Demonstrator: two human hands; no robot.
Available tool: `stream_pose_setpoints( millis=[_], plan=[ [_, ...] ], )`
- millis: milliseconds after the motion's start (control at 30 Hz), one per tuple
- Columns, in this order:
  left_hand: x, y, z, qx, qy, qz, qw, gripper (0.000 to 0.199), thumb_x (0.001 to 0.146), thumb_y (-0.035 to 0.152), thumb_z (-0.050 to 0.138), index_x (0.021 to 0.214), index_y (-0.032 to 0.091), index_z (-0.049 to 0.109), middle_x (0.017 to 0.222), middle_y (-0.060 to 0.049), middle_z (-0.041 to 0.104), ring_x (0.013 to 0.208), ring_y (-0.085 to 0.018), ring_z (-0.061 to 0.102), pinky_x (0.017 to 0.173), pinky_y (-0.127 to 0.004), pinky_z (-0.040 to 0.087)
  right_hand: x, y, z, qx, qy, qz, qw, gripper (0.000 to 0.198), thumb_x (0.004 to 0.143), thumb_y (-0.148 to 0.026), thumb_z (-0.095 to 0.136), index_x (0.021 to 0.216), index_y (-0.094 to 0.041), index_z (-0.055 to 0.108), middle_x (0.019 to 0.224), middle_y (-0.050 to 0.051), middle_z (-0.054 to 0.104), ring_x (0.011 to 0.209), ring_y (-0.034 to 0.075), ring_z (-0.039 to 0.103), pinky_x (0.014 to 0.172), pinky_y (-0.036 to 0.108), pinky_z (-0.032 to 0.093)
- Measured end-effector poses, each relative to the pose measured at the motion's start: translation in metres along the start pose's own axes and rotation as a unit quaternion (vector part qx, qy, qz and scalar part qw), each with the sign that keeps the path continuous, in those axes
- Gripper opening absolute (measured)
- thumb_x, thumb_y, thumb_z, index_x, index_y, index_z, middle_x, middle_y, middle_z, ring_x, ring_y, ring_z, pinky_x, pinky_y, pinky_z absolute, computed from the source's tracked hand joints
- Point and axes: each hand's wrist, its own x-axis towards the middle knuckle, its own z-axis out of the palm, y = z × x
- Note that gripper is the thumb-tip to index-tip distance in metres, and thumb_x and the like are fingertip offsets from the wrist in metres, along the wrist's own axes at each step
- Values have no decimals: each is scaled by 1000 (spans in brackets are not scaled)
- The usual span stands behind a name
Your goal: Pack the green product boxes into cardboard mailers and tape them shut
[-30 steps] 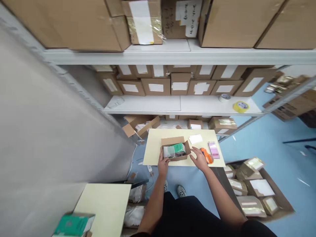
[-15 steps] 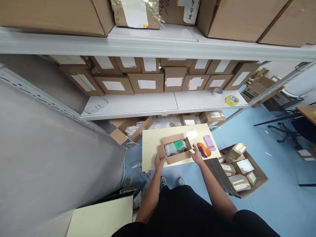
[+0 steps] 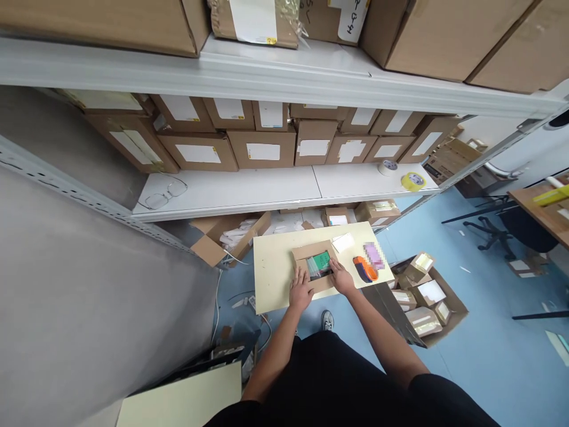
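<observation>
A small cardboard box [image 3: 324,283] lies on a pale yellow board [image 3: 272,267], its top partly uncovered. Inside it, a green item [image 3: 320,261] and clear plastic wrapping show between the flaps. My left hand [image 3: 301,289] lies with outstretched fingers on the box's left end flap, which is folded inward. On the right end flap rests my right hand [image 3: 341,277], fingers extended and pressing it in. Right of the box are an orange and dark blue tape dispenser [image 3: 365,269] and a blurred-out purple item [image 3: 373,255]. White paper slips [image 3: 342,242] lie behind it.
Labelled cartons [image 3: 262,148] fill the shelf ahead. Glasses [image 3: 163,196], a white tape roll [image 3: 387,168] and a yellow tape roll [image 3: 413,181] sit on its front. A large carton [image 3: 453,320] of packed boxes stands right; an open carton [image 3: 208,250] stands left.
The box's two end flaps have been folded inward over its contents. Both hands have moved from the outer sides of the box onto these flaps.
</observation>
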Motion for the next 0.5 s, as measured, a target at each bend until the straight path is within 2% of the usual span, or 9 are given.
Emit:
stream_pose_setpoints(
  millis=[67, 133, 200, 300, 400, 500],
  plan=[
    [0, 0, 3, 3, 1, -5, 1000, 77, 87, 29, 67, 158, 17, 42, 172, -19, 23, 161, -36, 15, 120, -56, 38, 3, -2, -2, -12, 6, 24, 1000, 58, 91, -20, 54, 149, -18, 56, 142, 14, 67, 131, 26, 63, 108, 40, 52],
    [-1, 0, 6, 5, 9, -9, 1000, 76, 87, 30, 66, 158, 16, 43, 172, -19, 23, 161, -36, 15, 120, -54, 38, 9, -2, -4, -11, 10, 77, 997, 48, 94, -26, 55, 142, -19, 62, 122, 13, 77, 112, 26, 72, 98, 37, 56],
    [-1, 1, 8, 7, 17, -9, 1000, 73, 87, 29, 66, 156, 17, 46, 171, -19, 26, 161, -36, 17, 120, -54, 37, 17, -2, -6, -2, 21, 117, 993, 40, 94, -28, 57, 133, -21, 67, 107, 10, 80, 99, 25, 75, 91, 34, 57],
    [1, 6, 4, 25, 26, -13, 999, 60, 89, 31, 63, 147, 18, 56, 166, -19, 37, 159, -38, 22, 119, -58, 35, 27, 0, -5, 20, 67, 112, 991, 37, 90, -27, 58, 124, -20, 71, 114, 11, 78, 105, 25, 72, 93, 34, 56],
    [14, 15, -6, 60, 50, -27, 997, 46, 92, 30, 61, 136, 15, 65, 154, -20, 52, 155, -40, 28, 120, -59, 33, 30, 5, -3, 56, 103, 101, 988, 41, 87, -29, 55, 123, -18, 72, 122, 13, 76, 109, 27, 70, 96, 37, 55],
    [37, 27, -16, 69, 55, -18, 996, 50, 89, 17, 60, 139, 16, 62, 143, -17, 60, 147, -35, 40, 121, -50, 35, 26, 18, -6, 108, 127, 130, 978, 43, 88, -28, 46, 120, -19, 74, 108, 11, 79, 95, 26, 72, 85, 34, 56]
  ],
)
